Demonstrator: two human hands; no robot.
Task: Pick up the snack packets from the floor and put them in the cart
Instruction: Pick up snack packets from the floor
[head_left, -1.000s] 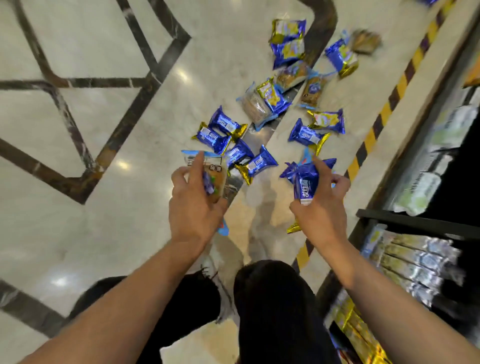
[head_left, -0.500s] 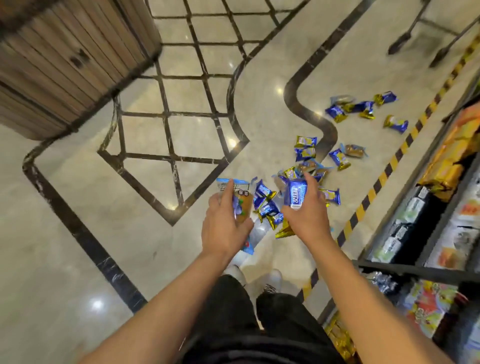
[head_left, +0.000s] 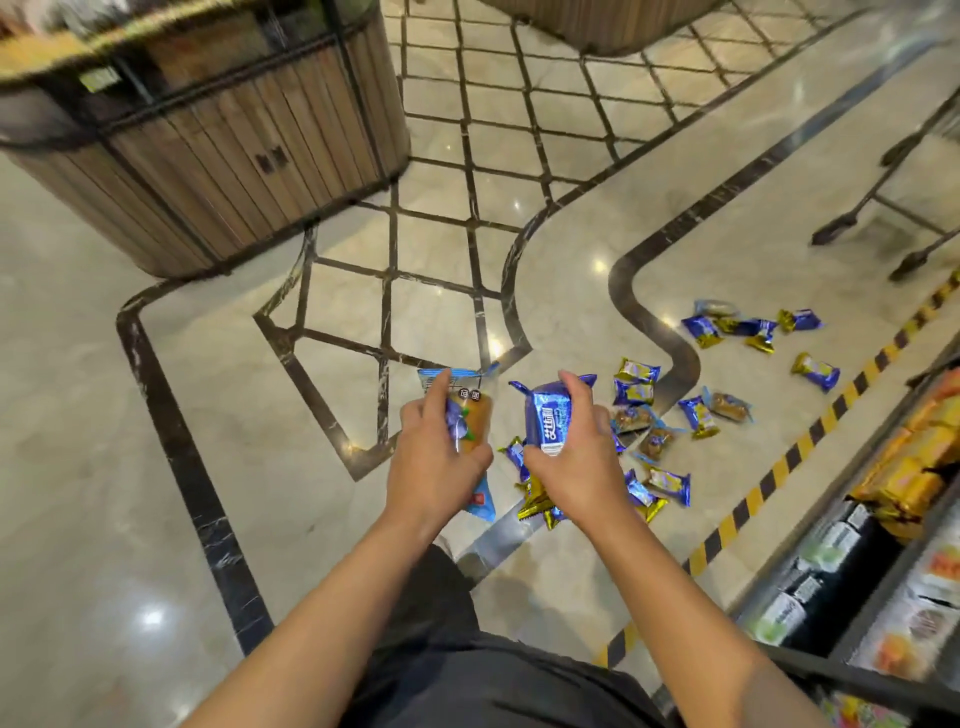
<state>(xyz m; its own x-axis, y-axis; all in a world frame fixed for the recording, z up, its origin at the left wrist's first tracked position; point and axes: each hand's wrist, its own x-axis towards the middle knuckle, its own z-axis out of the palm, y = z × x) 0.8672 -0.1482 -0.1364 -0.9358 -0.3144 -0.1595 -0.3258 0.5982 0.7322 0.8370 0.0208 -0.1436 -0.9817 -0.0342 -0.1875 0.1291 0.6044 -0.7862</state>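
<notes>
My left hand (head_left: 434, 460) grips a clear packet with a brown cake and a light blue top (head_left: 470, 410). My right hand (head_left: 574, 470) grips a shiny blue snack packet (head_left: 548, 415), with gold-ended wrappers sticking out below it. Both hands are held up over the floor, side by side. Several blue and gold snack packets (head_left: 665, 431) lie scattered on the marble floor just beyond my right hand, and a further cluster (head_left: 748, 327) lies farther off. The wheels and lower frame of a cart (head_left: 883, 218) show at the upper right.
A round wooden display stand (head_left: 218, 140) rises at the upper left. Store shelves with packaged goods (head_left: 883, 545) run along the right edge behind a yellow-black floor stripe (head_left: 769, 478). My dark trousers (head_left: 467, 649) fill the bottom centre.
The view has risen and pulled back from the floor. Both hands lifted with their packets, the pile now looks smaller, and the stand and cart came into view.
</notes>
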